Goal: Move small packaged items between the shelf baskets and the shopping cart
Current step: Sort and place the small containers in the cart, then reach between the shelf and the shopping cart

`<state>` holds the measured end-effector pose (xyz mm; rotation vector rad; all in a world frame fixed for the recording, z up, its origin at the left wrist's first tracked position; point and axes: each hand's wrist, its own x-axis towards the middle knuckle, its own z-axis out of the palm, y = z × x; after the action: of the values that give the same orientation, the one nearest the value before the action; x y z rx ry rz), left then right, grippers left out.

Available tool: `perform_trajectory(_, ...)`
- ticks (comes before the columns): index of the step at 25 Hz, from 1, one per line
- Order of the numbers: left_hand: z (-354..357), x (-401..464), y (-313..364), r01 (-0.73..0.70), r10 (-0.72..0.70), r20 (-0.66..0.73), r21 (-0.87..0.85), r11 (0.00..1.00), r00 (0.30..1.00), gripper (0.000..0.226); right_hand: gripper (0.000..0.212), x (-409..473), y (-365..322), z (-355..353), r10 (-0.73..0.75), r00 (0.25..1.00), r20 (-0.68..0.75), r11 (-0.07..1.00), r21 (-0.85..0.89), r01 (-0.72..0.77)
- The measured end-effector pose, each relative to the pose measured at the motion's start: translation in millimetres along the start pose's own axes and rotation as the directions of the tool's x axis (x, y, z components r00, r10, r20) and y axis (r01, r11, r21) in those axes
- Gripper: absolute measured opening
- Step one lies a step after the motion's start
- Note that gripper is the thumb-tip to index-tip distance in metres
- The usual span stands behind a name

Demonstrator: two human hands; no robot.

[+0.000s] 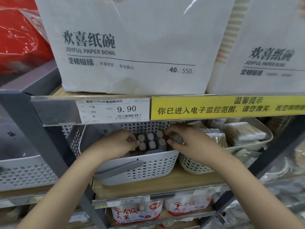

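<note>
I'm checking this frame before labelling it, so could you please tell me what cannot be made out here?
Head view only:
- Shopping cart: out of frame.
- Small packs in the grey basket: too small to identify; lower parts hidden by its rim.
- Left hand and right hand: fingertips merge with the packs, grip unclear.
- Yellow notice: cut off by the right edge.

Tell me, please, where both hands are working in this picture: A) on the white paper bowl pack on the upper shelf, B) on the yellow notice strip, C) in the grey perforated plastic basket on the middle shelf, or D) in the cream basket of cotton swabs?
C: the left hand and the right hand both reach into the grey perforated plastic basket, fingers on the row of small dark-framed packaged items standing inside it.
</note>
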<state>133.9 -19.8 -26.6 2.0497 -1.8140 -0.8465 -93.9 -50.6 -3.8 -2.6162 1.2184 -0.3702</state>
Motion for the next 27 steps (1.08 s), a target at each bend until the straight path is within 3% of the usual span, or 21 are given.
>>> perform_trajectory(3,8,-29,5,-0.096,0.102,-0.228,0.033,0.995,0.968,0.019,0.024,-31,2,3,0.012,0.979,-0.202,0.999,0.049,-0.002)
perform_trajectory(5,20,-46,12,-0.196,0.22,-0.366,0.101,0.975,0.904,0.027,0.022,-57,6,9,0.044,0.946,-0.321,0.996,0.093,-0.015)
perform_trajectory(7,33,-56,23,-0.342,0.387,-0.411,0.181,0.922,0.825,0.033,0.023,-87,11,17,0.134,0.911,-0.391,0.987,0.138,-0.086)
perform_trajectory(11,71,-63,62,-0.627,0.664,-0.237,0.218,0.748,0.71,0.042,0.019,-160,30,36,0.379,0.796,-0.471,0.924,0.236,-0.301)
perform_trajectory(16,162,-60,119,-0.762,0.765,0.03,-0.077,0.643,0.643,0.038,0.018,-265,41,65,0.707,0.566,-0.424,0.707,0.405,-0.579)
perform_trajectory(19,228,-59,156,-0.754,0.766,0.229,-0.159,0.638,0.6,0.037,0.02,-328,52,77,0.852,0.375,-0.365,0.521,0.519,-0.678)
perform_trajectory(22,292,-50,187,-0.77,0.74,0.39,-0.113,0.628,0.547,0.036,0.018,-389,72,86,0.933,0.213,-0.29,0.345,0.55,-0.761)
perform_trajectory(27,382,-36,236,-0.779,0.637,0.577,-0.002,0.627,0.511,0.038,0.019,-481,119,103,0.991,0.066,-0.12,0.119,0.521,-0.845)
